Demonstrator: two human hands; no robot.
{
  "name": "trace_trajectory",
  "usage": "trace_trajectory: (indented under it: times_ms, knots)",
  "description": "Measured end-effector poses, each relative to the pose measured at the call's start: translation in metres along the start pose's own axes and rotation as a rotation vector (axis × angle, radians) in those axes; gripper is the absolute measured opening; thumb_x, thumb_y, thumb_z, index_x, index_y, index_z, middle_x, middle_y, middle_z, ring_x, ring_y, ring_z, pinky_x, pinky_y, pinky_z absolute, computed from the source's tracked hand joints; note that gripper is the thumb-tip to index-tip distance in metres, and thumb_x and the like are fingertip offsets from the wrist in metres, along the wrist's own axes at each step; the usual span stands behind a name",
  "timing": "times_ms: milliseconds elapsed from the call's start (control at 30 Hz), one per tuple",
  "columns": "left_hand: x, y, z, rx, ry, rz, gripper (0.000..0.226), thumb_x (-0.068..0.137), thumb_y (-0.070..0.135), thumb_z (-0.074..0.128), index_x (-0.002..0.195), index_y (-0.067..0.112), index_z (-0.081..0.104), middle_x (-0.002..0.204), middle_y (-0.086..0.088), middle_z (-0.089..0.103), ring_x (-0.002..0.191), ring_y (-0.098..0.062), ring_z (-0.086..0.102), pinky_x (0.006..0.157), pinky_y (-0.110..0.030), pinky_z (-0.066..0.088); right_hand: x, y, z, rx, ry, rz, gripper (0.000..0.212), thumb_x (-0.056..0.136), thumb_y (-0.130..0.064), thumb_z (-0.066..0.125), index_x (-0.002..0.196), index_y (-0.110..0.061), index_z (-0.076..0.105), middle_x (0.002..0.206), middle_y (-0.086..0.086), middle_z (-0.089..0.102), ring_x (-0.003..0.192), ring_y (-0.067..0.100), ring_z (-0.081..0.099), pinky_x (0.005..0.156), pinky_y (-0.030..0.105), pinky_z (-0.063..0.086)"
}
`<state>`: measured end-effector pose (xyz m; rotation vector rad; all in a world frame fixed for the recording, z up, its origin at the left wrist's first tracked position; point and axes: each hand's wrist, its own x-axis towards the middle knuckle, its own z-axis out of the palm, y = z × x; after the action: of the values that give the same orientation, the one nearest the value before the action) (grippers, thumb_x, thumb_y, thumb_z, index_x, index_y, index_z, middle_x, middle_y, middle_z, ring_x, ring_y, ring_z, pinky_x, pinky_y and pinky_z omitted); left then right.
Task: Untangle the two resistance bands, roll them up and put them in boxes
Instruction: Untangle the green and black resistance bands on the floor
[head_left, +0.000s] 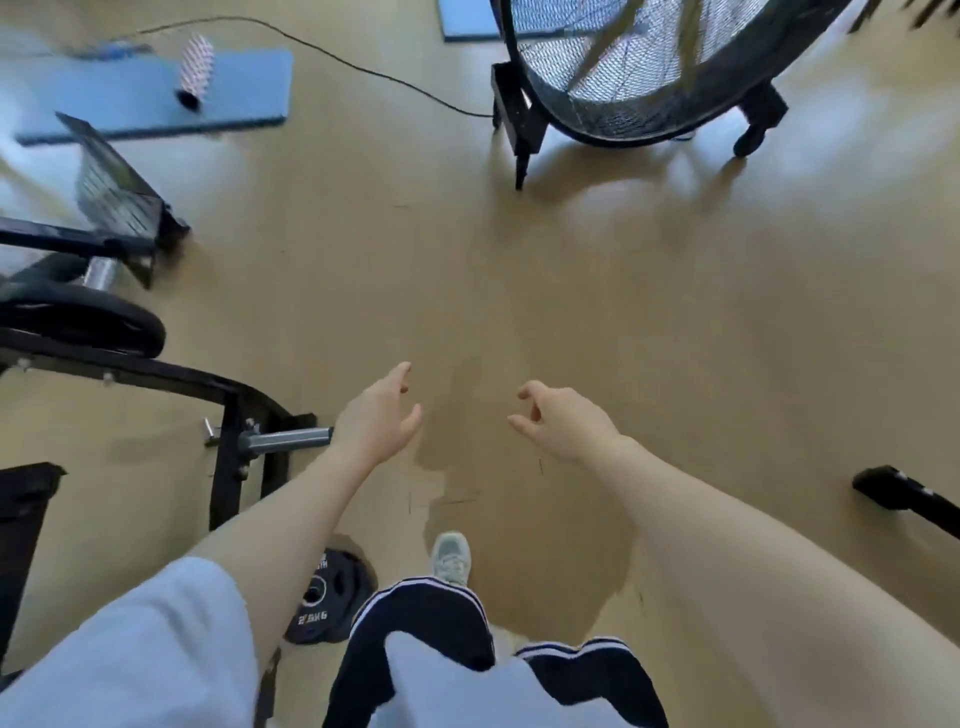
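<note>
Neither of the two resistance bands nor any box can be found in the head view, so the relation on which the coming move turns, namely which way the bands lie from the hands and along which axis, cannot be told; nor can it be said which hand is the nearer to them. The left hand is held out over the tan, glossy floor with its fingers loosely extended and nothing in its grasp. The right hand is held at about the same height, just across a gap of bare floor, with its fingers slackly curled and the thumb apart from them; nothing is held by it either. Both forearms are stretched forward, and a grey-green sports shoe is seen below them, so it is judged that the person is walking and that the bands have yet to be reached.

To the left, a black steel gym frame with a grey metal peg is stood close beside the left forearm, and a black weight plate lies on the floor under that arm. Farther off, a blue foam mat carries a pink-and-white ridged roller. A large black round mesh fan is stood ahead and to the right, with a thin black cable run across the floor toward it. The task is judged to be at its very start, with untangling not yet begun
</note>
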<state>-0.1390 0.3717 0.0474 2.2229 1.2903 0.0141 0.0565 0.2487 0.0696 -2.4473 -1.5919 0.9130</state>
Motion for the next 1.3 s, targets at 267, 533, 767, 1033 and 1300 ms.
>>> trace_trajectory:
  times_ms: [267,533,767,1033,1300]
  knots:
    - [0.124,-0.036,-0.065,-0.085,0.035,-0.06,0.057,0.09,0.028,0.049,0.143,0.023,0.029,0.132,0.002,0.053,0.112,-0.021,0.055,0.087,-0.036,0.048,0.141,-0.055,-0.053,0.032,-0.061,-0.021,0.044,0.093,-0.043,0.046,0.129,-0.018,0.044,0.11,0.002,0.062,0.094,0.022,0.059,0.081,0.038,0.051]
    - [0.283,-0.024,-0.089,-0.15,0.088,-0.02,0.059,0.09,0.028,0.052,0.144,0.02,0.03,0.142,0.001,0.043,0.116,-0.02,0.053,0.091,-0.033,0.046,0.318,-0.021,-0.122,-0.015,-0.048,0.051,0.044,0.091,-0.045,0.047,0.126,-0.019,0.046,0.113,0.004,0.061,0.094,0.021,0.057,0.08,0.035,0.05]
    - [0.45,-0.024,-0.148,-0.096,0.066,-0.102,0.059,0.089,0.029,0.052,0.143,0.02,0.029,0.147,0.001,0.034,0.111,-0.024,0.056,0.088,-0.038,0.048,0.489,-0.032,-0.204,-0.089,-0.138,0.005,0.046,0.092,-0.047,0.045,0.128,-0.019,0.044,0.11,0.002,0.061,0.088,0.02,0.061,0.078,0.037,0.053]
    - [0.612,-0.068,-0.24,-0.091,0.114,-0.242,0.055,0.09,0.022,0.051,0.142,0.014,0.034,0.142,-0.007,0.043,0.118,-0.027,0.051,0.096,-0.033,0.041,0.668,-0.129,-0.28,-0.112,-0.17,-0.184,0.043,0.092,-0.047,0.044,0.127,-0.022,0.046,0.11,-0.002,0.06,0.08,0.016,0.056,0.072,0.034,0.052]
    - [0.82,-0.168,-0.333,-0.054,0.168,-0.188,0.056,0.087,0.021,0.055,0.138,0.007,0.039,0.137,-0.014,0.049,0.127,-0.028,0.044,0.105,-0.036,0.035,0.879,-0.236,-0.318,-0.084,-0.191,-0.231,0.04,0.091,-0.046,0.047,0.123,-0.022,0.05,0.114,-0.001,0.06,0.086,0.016,0.052,0.077,0.03,0.046]
